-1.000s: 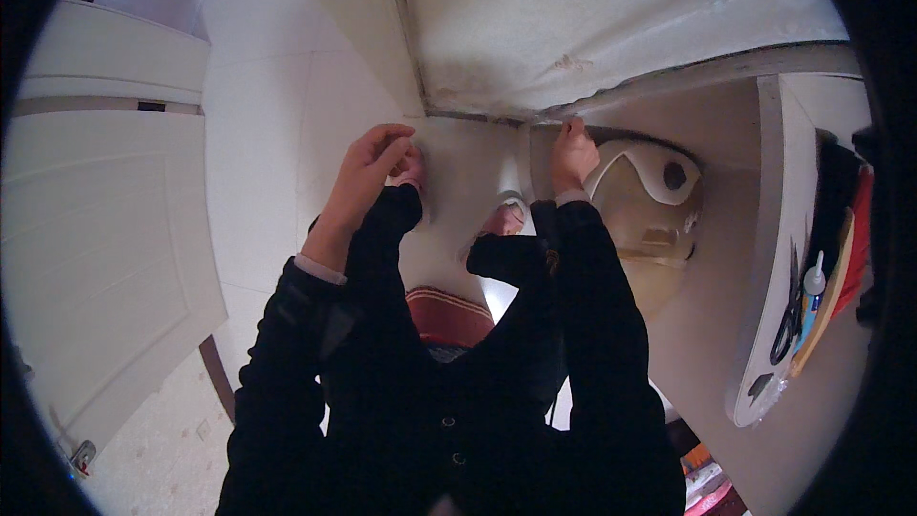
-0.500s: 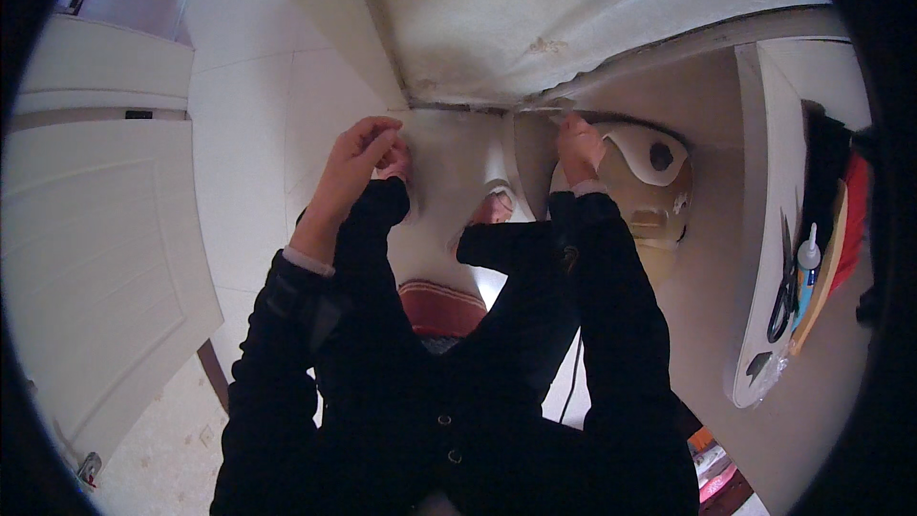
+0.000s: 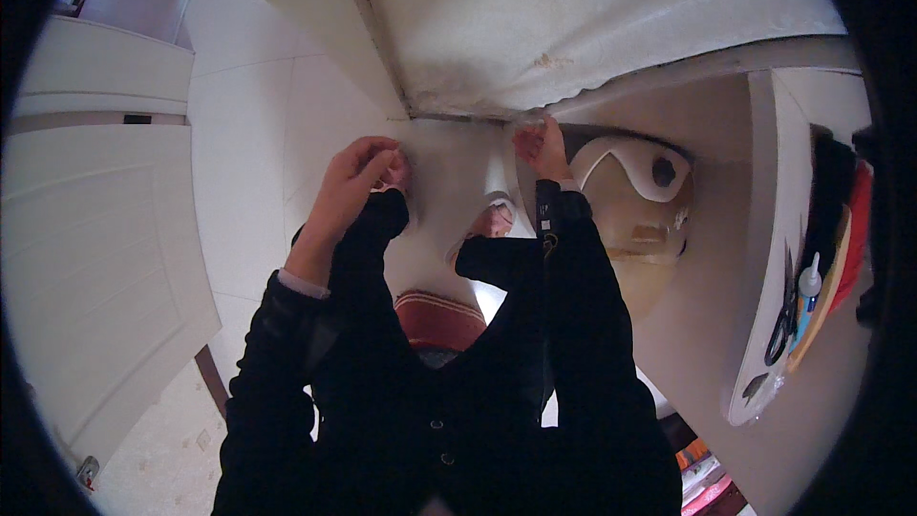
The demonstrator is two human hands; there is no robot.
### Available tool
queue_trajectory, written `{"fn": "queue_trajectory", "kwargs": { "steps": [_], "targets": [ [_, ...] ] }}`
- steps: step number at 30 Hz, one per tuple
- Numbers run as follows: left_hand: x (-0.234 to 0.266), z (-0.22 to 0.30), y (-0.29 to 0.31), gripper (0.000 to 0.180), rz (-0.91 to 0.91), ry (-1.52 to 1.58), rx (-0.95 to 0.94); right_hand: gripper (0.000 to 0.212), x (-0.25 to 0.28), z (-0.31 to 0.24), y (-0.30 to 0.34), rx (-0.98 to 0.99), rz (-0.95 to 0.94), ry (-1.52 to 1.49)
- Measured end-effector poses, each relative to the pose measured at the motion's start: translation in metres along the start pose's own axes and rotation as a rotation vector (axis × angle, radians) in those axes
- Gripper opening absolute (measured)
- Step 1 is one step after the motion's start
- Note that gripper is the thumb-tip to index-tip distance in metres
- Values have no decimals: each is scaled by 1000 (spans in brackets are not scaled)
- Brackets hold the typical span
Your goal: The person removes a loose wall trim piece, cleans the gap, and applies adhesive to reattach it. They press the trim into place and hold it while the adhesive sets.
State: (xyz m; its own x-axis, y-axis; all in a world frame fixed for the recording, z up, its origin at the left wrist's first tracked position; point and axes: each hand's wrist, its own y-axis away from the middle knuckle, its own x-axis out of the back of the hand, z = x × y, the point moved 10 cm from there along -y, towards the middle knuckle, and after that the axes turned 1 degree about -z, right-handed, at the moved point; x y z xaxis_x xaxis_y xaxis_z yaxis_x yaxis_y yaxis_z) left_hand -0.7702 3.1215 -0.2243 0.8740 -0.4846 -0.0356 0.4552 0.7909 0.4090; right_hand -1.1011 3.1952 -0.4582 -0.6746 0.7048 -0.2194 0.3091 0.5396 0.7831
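Both hands hold a black garment point(image 3: 449, 392) up: the left hand point(image 3: 349, 182) and right hand point(image 3: 537, 148) have fingers pinched on its top corners. A white door point(image 3: 95, 268) stands left; scissors point(image 3: 785, 320) and a glue bottle point(image 3: 808, 291) lie on the shelf point(image 3: 764, 182) right

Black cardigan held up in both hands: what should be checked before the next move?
1. Left hand gripping one top corner of the black cardigan: ok.
2. Right hand pinching the other top corner: ok.
3. Both corners level: not ok, the right one sits higher.
4. Front buttons fastened: cannot tell.
5. Lower hem clear of the floor: cannot tell, it runs out of the picture.
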Motion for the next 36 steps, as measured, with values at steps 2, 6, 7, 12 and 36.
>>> {"fn": "queue_trajectory", "kwargs": {
  "steps": [2, 6, 7, 12, 36],
  "targets": [
    [-2, -1, -2, 28, -4, -14, 22, 56, -1, 0, -2, -40, 90, 65],
    [-8, -2, -2, 27, -13, 1, 35, 52, -8, -9, 4, 72, 143, 8],
    [-8, -2, -1, 27, -20, 8, 37, 50, -9, -6, 4, 53, 154, -3],
    [-8, -2, -1, 28, -36, -18, 48, 44, -6, 2, -18, -2, 169, -192],
    [-15, -1, -2, 27, -57, 4, 25, 21, 35, 5, -46, 389, -227, 2070]
  ]
}}
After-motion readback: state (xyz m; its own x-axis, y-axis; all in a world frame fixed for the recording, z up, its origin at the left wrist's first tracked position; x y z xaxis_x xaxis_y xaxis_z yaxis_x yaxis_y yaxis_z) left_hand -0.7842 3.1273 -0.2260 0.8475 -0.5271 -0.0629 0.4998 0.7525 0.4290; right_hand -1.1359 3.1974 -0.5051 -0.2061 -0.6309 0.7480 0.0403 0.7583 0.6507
